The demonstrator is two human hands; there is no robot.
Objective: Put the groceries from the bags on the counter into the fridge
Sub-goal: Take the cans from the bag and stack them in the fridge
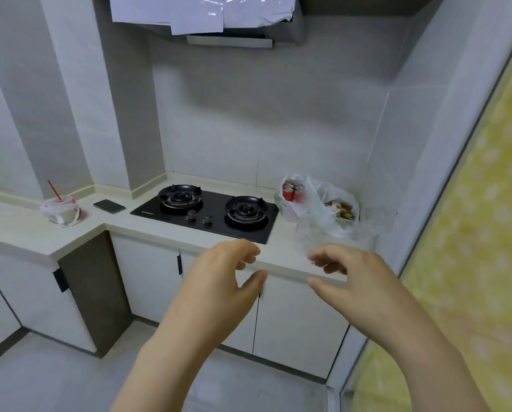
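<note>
Two thin white plastic bags stand on the counter (281, 257) at the right end, against the wall. The back bag (287, 211) holds several red cans (292, 192). The front bag (335, 221) holds a tray of mixed food (339, 209). My left hand (222, 281) hovers in front of the counter edge, fingers loosely curled and holding nothing. My right hand (347, 278) is just below the front bag, fingers loosely curled with the fingertips close to the bag's lower edge; whether they touch the plastic I cannot tell. No fridge is in view.
A black two-burner gas hob (207, 212) sits in the counter left of the bags. Further left lie a dark phone (109, 206) and a bagged drink cup with a red straw (61, 211). A range hood (228, 28) hangs above. A yellow patterned panel (472, 233) borders the right.
</note>
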